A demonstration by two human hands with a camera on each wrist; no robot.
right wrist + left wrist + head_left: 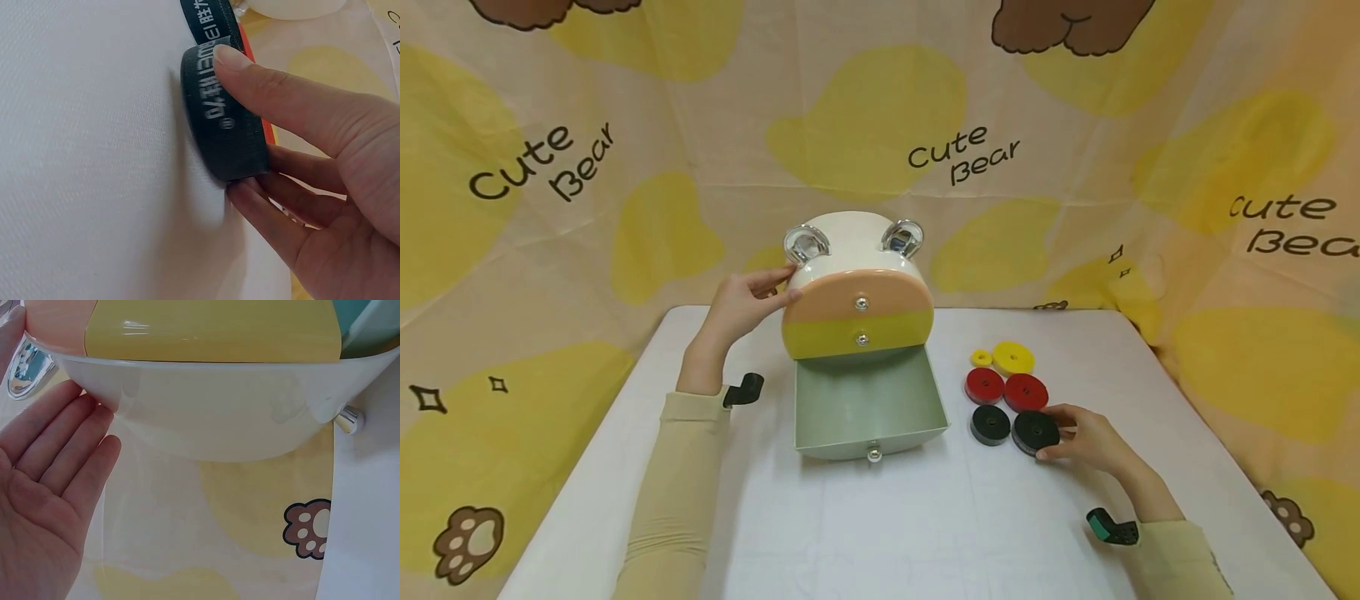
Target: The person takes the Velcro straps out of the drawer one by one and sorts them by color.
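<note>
A small drawer box (855, 237) with a rounded white body and silver ears stands on the table. Orange (827, 293) and yellow (827, 337) drawers are pushed in, while the green bottom drawer (850, 404) is pulled out, nothing inside it. My left hand (747, 304) rests on the box's upper left side, its fingers nearly straight in the left wrist view and the thumb on the front edge. With my right hand (1093, 442) I pinch the larger black roll of tape (219, 119) between thumb and fingers; it tilts up in the right wrist view.
Beside the held roll lies a smaller black roll (990, 425). Behind are two red rolls (984, 386) and two yellow rolls (1013, 358), one of them small. A white cloth covers the table (865, 533); a printed yellow curtain (865, 125) hangs behind it.
</note>
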